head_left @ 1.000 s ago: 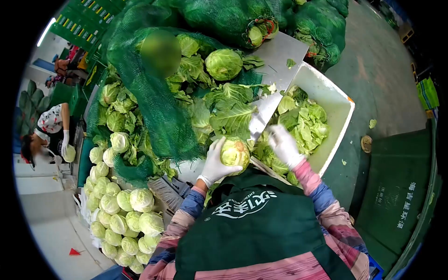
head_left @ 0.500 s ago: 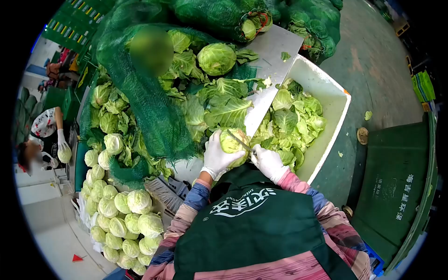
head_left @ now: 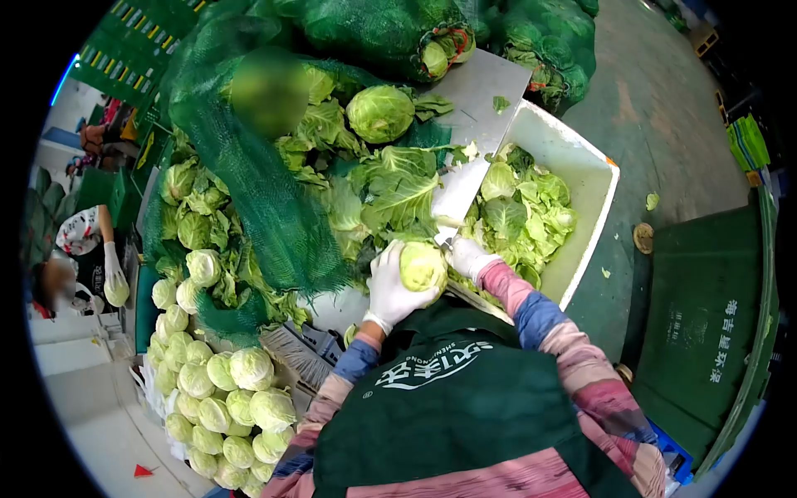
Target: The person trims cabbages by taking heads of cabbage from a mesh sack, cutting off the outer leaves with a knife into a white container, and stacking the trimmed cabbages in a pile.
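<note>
In the head view, a pale green cabbage (head_left: 423, 266) rests in the grip of my white-gloved left hand (head_left: 393, 290), close to my apron. Its trimmed, light face points up. Beside it, my gloved right hand (head_left: 470, 258) is closed around the handle of a knife (head_left: 446, 233), whose short visible part points away from me. A pale scrap by the blade is too blurred to name. Loose outer leaves (head_left: 407, 189) lie on the metal table just beyond my hands. To the right, a white bin (head_left: 594, 199) holds many cut-off leaves.
Trimmed cabbages (head_left: 212, 386) are stacked at the left, near a brush (head_left: 292, 353). Green mesh sacks (head_left: 382, 37) of cabbages stand at the back, with an untrimmed cabbage (head_left: 380, 114) before them. A large green bin (head_left: 706, 324) is at the right. Another person (head_left: 83, 249) holds a cabbage at far left.
The knife has come off the cabbage's face and swung away to its far right side. My left hand has turned the cabbage, showing its pale face. The view has shifted slightly.
</note>
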